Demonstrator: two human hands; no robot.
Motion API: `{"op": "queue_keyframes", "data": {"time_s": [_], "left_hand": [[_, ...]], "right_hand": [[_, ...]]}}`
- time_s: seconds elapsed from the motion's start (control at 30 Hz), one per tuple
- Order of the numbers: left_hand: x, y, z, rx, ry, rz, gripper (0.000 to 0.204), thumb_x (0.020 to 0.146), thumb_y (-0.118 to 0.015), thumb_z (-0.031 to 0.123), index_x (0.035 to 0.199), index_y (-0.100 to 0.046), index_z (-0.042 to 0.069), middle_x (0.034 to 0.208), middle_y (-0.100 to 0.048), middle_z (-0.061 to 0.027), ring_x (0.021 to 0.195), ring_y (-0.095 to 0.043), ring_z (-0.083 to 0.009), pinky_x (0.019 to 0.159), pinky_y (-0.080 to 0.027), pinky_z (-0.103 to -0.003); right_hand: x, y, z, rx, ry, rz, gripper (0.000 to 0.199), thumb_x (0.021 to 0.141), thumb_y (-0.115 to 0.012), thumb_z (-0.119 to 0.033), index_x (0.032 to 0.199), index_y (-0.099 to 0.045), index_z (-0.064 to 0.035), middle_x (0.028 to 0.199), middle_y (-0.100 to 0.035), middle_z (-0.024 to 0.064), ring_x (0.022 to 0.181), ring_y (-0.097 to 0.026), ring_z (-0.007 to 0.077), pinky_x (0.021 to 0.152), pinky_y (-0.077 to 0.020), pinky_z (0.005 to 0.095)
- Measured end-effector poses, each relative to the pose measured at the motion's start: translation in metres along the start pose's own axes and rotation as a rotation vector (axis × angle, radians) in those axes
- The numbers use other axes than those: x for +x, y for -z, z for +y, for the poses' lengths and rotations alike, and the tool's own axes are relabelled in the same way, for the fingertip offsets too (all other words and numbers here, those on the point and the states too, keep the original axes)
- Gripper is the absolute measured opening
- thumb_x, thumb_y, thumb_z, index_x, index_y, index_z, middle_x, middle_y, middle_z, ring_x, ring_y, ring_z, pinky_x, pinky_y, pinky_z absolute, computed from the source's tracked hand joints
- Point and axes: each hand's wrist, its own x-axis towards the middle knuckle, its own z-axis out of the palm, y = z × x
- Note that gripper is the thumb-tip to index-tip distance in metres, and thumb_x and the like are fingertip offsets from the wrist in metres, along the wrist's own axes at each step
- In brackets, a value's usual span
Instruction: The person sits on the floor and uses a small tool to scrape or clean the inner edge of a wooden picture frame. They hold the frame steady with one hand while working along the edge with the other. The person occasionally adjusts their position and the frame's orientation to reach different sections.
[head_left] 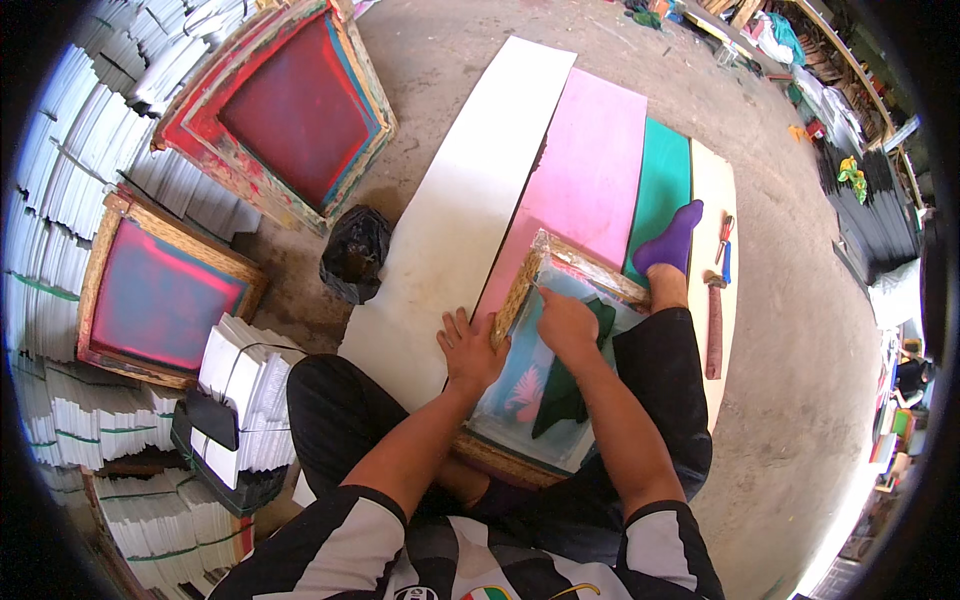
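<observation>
A wooden screen-printing frame [516, 298] lies between my legs, its mesh pale blue with a pink leaf-like print. My left hand [472, 352] rests against the frame's left side, fingers spread, partly on the white sheet [450, 190]. Inside the far left corner, my right hand [568, 322] is closed, with a thin, light tip poking out near the wood; most of whatever it grips is hidden. A crumpled dark green cloth [562, 405] lies on the mesh beneath my right wrist. My foot in a purple sock [670, 243] is beside the frame's far right corner.
Pink [585, 160], green [663, 170] and cream sheets lie beyond. A hammer [714, 330] and red- and blue-handled tools [726, 245] sit at right. Leftward are a black bag [355, 255], two red-meshed frames [300, 115], a strapped paper bundle [250, 395] and tall paper stacks [75, 190].
</observation>
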Motion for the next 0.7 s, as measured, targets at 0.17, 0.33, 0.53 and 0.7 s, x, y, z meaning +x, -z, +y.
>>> {"op": "queue_keyframes", "data": {"time_s": [0.17, 0.33, 0.53, 0.7], "left_hand": [[-0.002, -0.006, -0.005, 0.003, -0.013, 0.021, 0.066, 0.093, -0.063, 0.050, 0.149, -0.049, 0.020, 0.155, -0.033, -0.0317, 0.147, -0.024, -0.0579, 0.114, -0.022, -0.074], [0.001, -0.008, -0.001, 0.003, -0.011, 0.006, 0.066, 0.093, -0.063, 0.050, 0.150, -0.049, 0.019, 0.154, -0.034, -0.0324, 0.147, -0.023, -0.0593, 0.114, -0.022, -0.075], [0.000, 0.004, -0.001, -0.022, 0.005, -0.015, 0.066, 0.092, -0.065, 0.048, 0.148, -0.049, 0.018, 0.155, -0.033, -0.0324, 0.146, -0.023, -0.0596, 0.113, -0.023, -0.075], [0.001, -0.002, 0.002, 0.000, -0.019, 0.005, 0.066, 0.092, -0.066, 0.048, 0.148, -0.049, 0.018, 0.155, -0.033, -0.0324, 0.147, -0.023, -0.0596, 0.113, -0.023, -0.075]], "right_hand": [[0.009, -0.002, -0.026, -0.092, -0.072, -0.091, 0.046, 0.093, -0.053, -0.014, 0.137, -0.066, -0.0179, 0.102, -0.075, 0.0197, 0.099, -0.073, 0.0372, 0.086, -0.0568, 0.0533], [0.016, -0.033, 0.029, 0.198, 0.070, 0.076, 0.044, 0.097, -0.049, -0.016, 0.138, -0.066, -0.0159, 0.098, -0.073, 0.0239, 0.093, -0.072, 0.0416, 0.085, -0.0568, 0.0517], [0.000, -0.014, 0.013, 0.037, 0.002, -0.031, 0.038, 0.101, -0.054, -0.022, 0.136, -0.067, -0.0139, 0.104, -0.074, 0.0229, 0.095, -0.070, 0.0438, 0.085, -0.0558, 0.0486], [0.031, -0.069, 0.070, 0.626, 0.124, 0.018, 0.039, 0.103, -0.052, -0.029, 0.139, -0.065, -0.0237, 0.114, -0.072, 0.0247, 0.103, -0.070, 0.0442, 0.095, -0.0544, 0.0514]]}}
